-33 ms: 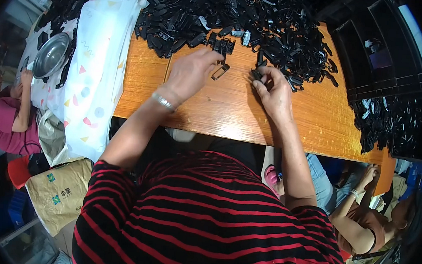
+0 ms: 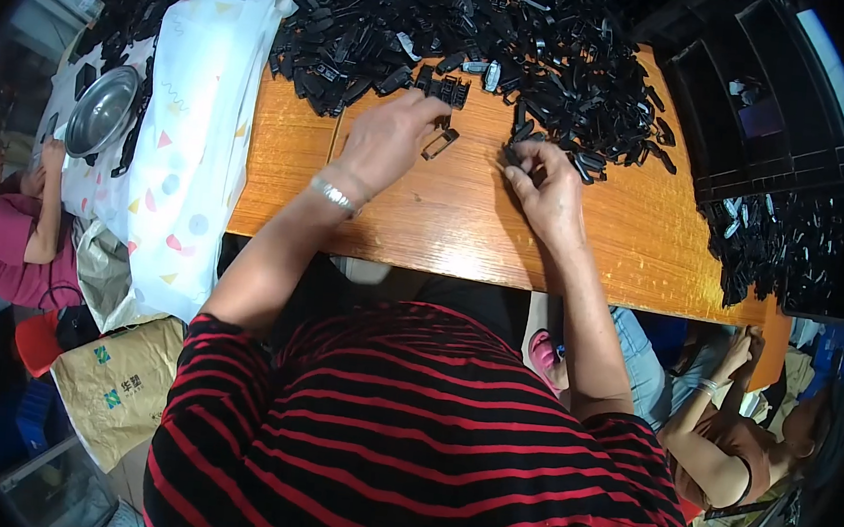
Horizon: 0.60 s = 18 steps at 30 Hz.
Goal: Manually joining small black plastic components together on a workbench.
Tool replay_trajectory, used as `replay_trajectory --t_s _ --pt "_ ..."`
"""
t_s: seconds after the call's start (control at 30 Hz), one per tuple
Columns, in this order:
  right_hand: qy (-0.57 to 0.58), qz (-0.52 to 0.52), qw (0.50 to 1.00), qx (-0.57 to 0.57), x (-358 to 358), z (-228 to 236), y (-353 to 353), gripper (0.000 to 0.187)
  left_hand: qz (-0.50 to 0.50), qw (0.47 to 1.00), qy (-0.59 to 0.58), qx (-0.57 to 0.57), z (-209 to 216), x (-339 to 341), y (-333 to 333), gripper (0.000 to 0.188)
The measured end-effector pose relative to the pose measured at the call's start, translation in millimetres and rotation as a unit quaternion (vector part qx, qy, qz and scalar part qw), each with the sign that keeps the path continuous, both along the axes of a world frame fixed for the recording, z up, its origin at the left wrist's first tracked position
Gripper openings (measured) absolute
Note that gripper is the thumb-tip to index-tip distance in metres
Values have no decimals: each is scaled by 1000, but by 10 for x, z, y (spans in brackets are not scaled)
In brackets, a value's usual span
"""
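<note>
My left hand (image 2: 385, 140), with a silver bracelet at the wrist, reaches over the orange-brown wooden table (image 2: 415, 223). Its fingers are stretched forward and slightly apart, and no held thing shows in them. Close to its fingertips lies a small black rectangular plastic frame (image 2: 440, 144). Just beyond them stands a cluster of black slotted plastic parts (image 2: 449, 90). On the right, my right hand (image 2: 555, 190) pinches a small black plastic part (image 2: 513, 154) between thumb and fingers. The fingers partly cover that part.
A large heap of black plastic pieces (image 2: 443, 24) spreads across the far side. White patterned sheeting (image 2: 192, 143) and a metal bowl (image 2: 104, 113) are at left. Black bins (image 2: 767, 103) stand at right. One person (image 2: 18, 238) sits at left, another (image 2: 717, 450) at right.
My left hand and its bracelet have shifted slightly to the right. The right hand has turned a little with the black plastic part; the frame stays in place.
</note>
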State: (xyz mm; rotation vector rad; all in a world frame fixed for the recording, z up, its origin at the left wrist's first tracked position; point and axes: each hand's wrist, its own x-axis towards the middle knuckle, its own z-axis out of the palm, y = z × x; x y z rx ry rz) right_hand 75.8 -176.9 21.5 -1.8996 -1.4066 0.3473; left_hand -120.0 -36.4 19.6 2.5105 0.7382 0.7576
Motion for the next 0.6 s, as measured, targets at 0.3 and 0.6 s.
replay_trajectory --t_s 0.3,0.6 --pt "-48 32 996 -62 -175 -39 -227 15 -28 995 84 39 -103 164 191 22" --pt "-120 46 990 -54 -269 -32 -202 18 49 995 80 -19 -65 129 48 22"
